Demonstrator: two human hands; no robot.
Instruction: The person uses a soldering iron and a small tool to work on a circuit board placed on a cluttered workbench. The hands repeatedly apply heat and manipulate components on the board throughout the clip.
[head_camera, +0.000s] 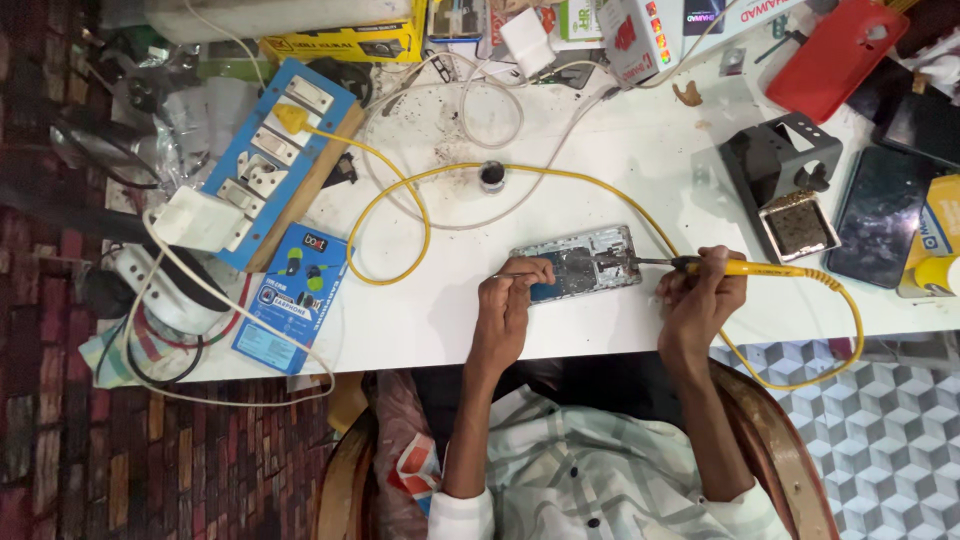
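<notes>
Nearest us, our left hand (510, 300) pins the opened phone (578, 262) at mid-table with closed fingertips while our right hand (700, 295) grips the yellow soldering iron (740, 267) like a pen; we judge a steady, brief tip touch best.

A flat blue cardboard earphone package (291, 296) is seen lying at the left edge of the white table. A long yellow cardboard box (345, 40) and a small white box with red marks (634, 38) are placed along the far edge. A dark phone screen (872, 214) is laid at the right, beside a yellow-and-blue package (938, 232).
</notes>
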